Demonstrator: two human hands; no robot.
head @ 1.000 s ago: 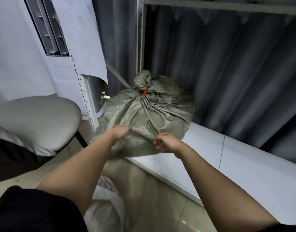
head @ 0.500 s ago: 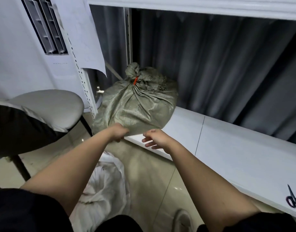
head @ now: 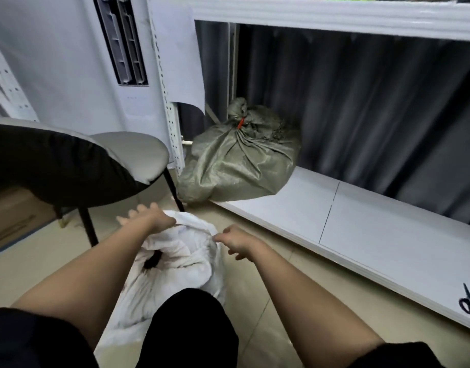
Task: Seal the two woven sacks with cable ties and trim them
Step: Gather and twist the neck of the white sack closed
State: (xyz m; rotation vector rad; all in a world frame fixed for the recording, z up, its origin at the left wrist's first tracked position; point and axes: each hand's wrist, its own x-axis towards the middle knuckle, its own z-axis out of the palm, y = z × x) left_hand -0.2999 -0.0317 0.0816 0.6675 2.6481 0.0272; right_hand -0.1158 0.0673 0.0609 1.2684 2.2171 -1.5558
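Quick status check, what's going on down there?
Left hand open, right hand open, both at white sack. Green sack tied. Chair close by.

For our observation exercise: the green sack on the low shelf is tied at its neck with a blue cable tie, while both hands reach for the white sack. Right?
Not quite. The head view shows the green sack on the low shelf tied with an orange cable tie, not blue. The left hand and right hand do reach for the white sack.

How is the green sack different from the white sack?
The green sack is olive; the white sack is white.

The green sack's neck is bunched and tied with an orange cable tie; the white sack's mouth is open, with no tie showing.

The green sack sits on the low white shelf, untouched; the white sack lies on the floor between the left hand and right hand.

Both are crumpled, filled sacks.
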